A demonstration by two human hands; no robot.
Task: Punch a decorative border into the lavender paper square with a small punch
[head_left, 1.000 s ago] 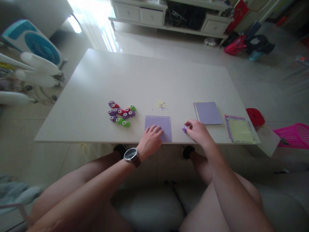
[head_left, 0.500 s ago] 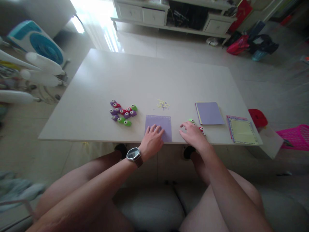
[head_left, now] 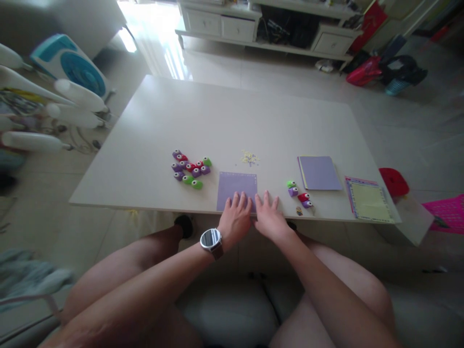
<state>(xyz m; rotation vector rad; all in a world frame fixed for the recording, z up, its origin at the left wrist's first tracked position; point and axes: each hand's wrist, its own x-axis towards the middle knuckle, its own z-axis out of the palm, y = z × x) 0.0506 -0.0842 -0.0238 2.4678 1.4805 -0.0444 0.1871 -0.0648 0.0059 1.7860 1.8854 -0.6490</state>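
Note:
My left hand (head_left: 236,217) lies flat on the near edge of a purple paper sheet (head_left: 237,186) at the front of the white table (head_left: 232,121). My right hand (head_left: 268,217) rests beside it, fingers spread on the table at the sheet's right corner, holding nothing. A few small punches (head_left: 299,195), green, purple and red, lie to the right of my right hand. A bigger cluster of colourful punches (head_left: 190,169) sits left of the sheet. Tiny paper bits (head_left: 249,157) lie just beyond the sheet.
A stack of purple paper (head_left: 319,172) and a packet of coloured sheets (head_left: 368,199) lie at the table's right. A fan (head_left: 72,70) and a drying rack stand left. A red item (head_left: 393,180) and a pink basket (head_left: 447,212) are on the floor right.
My right hand let go of a purple punch among the small punches on the right and moved left to the purple sheet. My left hand stayed on the sheet.

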